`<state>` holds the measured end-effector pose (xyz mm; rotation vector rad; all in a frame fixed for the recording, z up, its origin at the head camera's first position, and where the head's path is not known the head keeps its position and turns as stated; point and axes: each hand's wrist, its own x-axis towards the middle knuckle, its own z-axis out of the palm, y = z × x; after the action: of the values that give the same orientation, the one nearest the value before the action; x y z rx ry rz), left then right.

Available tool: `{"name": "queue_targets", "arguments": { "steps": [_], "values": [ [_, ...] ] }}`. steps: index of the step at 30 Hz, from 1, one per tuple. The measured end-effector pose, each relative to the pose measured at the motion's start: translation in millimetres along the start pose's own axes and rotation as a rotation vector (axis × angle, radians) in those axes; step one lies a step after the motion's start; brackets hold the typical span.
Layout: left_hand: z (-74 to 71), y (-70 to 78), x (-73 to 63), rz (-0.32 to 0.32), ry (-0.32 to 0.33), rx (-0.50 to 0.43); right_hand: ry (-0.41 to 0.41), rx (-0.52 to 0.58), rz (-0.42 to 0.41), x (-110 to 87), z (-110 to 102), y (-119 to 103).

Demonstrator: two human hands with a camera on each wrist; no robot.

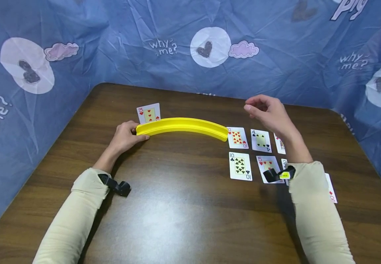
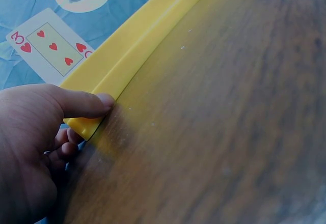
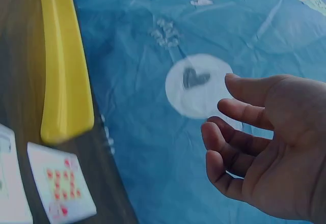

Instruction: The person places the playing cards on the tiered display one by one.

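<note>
My left hand [image 1: 123,137] grips the left end of a curved yellow playing card holder [image 1: 184,125], with the thumb [image 2: 91,103] on its front face in the left wrist view. A three of hearts [image 1: 149,113] stands upright in the holder near that end, its lower edge hidden. The right hand [image 1: 271,113] hovers above the table's far right part, fingers loosely bent and holding nothing. Below it lies a four of spades [image 1: 261,140]. The holder's right end is right at the edge of a ten of hearts [image 1: 238,138].
Nearer me, a ten of clubs [image 1: 240,167] and a five of hearts [image 1: 266,161] lie face up. More cards are partly hidden by my right arm, including a diamond card [image 1: 331,189]. A blue printed cloth [image 1: 127,73] hangs behind the brown wooden table [image 1: 177,194].
</note>
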<state>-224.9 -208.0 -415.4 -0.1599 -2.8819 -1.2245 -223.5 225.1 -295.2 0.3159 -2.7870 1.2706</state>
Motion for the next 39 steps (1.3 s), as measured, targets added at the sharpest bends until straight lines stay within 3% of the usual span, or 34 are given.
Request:
{"name": "queue_targets", "arguments": {
  "steps": [12,29,39],
  "values": [
    [0.2,-2.7,-0.8,0.028,0.018,-0.010,0.079,0.032,0.040,-30.4,-33.9,42.9],
    [0.0,0.3,0.1,0.037,0.016,-0.004,0.120,-0.090,0.160,-75.5,-75.2,100.9],
    [1.5,-0.6,0.9,0.038,0.016,-0.003,0.097,-0.182,0.217,-98.1,-85.9,128.2]
  ]
}}
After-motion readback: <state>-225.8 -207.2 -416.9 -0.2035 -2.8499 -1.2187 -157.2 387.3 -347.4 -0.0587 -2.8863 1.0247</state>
